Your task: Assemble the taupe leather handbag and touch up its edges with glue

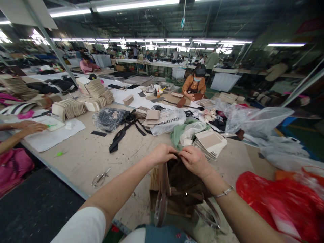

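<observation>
A brown handbag (162,202) stands at the table's near edge, its top open and its dark lining (179,175) showing. My left hand (164,153) pinches the far rim of the bag, fingers closed on the edge. Right beside it, my right hand (193,159) is closed on the same rim, thumb and fingertips pressed together. The handles, which look wrapped in clear plastic (160,209), hang down on the near side. Small scissors (100,178) lie on the table to the left of my left forearm.
Black straps (118,136) and a plastic-wrapped bundle (110,118) lie ahead. Stacked beige panels (210,141) sit just beyond my hands. Red plastic bags (278,202) fill the right side. A co-worker's hands (32,127) work at the left; another person (194,86) sits across.
</observation>
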`<state>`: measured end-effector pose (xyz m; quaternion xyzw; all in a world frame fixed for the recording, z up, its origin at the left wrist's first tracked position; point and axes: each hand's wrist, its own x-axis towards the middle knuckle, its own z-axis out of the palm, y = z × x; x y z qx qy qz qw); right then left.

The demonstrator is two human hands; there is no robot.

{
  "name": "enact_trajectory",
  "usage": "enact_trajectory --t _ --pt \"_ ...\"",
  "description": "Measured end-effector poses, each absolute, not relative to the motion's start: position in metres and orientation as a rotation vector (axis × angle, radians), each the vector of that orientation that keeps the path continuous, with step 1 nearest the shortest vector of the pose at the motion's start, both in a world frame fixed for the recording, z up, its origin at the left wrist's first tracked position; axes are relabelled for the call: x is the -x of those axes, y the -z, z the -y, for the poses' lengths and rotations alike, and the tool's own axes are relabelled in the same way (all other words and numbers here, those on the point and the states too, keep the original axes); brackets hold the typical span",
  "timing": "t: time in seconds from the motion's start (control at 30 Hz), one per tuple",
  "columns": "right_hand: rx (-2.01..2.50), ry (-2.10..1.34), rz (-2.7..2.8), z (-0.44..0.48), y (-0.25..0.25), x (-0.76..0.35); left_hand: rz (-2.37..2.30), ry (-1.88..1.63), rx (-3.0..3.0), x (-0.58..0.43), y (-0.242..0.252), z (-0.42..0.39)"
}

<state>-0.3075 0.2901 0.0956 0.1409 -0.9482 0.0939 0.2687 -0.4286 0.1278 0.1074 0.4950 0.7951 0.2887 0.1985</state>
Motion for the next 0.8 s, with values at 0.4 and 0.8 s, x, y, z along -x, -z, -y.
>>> enact_trajectory --t 0.4,0.8 --pt "-0.490 -0.180 2.558 -0.2924 -0.0976 0.3074 -2.354 -0.821 -1.338 0.4237 -0.1026 -0.1325" --pt "-0.372 -0.462 2.542 -0.2918 -0.0931 0.3111 -2.340 -0.913 -1.352 0.4241 -0.0993 -0.1356"
